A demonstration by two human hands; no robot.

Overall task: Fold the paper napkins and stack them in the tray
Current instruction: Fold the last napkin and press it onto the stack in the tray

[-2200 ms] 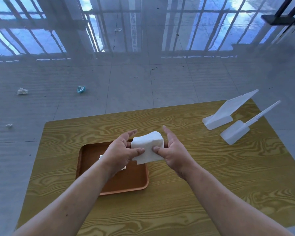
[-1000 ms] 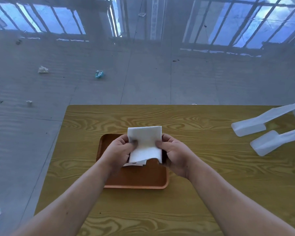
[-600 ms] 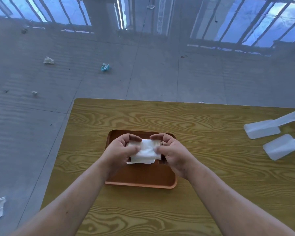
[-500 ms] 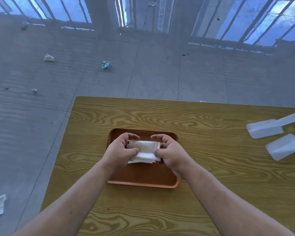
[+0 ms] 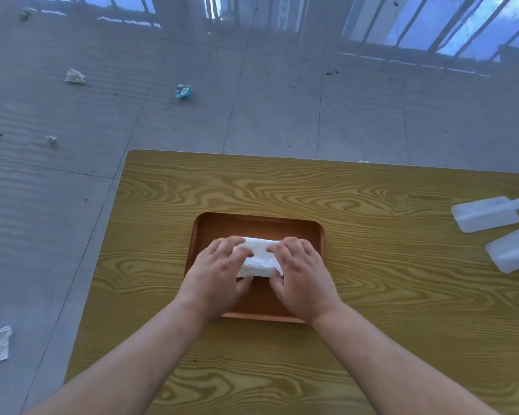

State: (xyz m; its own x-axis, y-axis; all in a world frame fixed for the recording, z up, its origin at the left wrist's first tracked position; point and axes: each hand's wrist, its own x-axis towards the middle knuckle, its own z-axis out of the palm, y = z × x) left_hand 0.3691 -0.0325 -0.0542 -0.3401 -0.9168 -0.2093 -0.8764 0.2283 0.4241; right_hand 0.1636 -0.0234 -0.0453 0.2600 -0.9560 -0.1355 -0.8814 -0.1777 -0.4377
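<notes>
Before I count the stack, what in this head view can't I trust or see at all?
- Napkin stack: both ends lie under the left hand and right hand; the number of layers is unreadable.
- Tray: near rim partly behind the wrists.
- Two white plastic pieces: cut off by the right edge.
- Floor scraps: too small to identify.

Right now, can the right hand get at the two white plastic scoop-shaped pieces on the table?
Probably yes: bare wooden table lies between the right hand and the white plastic pieces, though it rests on the folded white napkin.
</notes>
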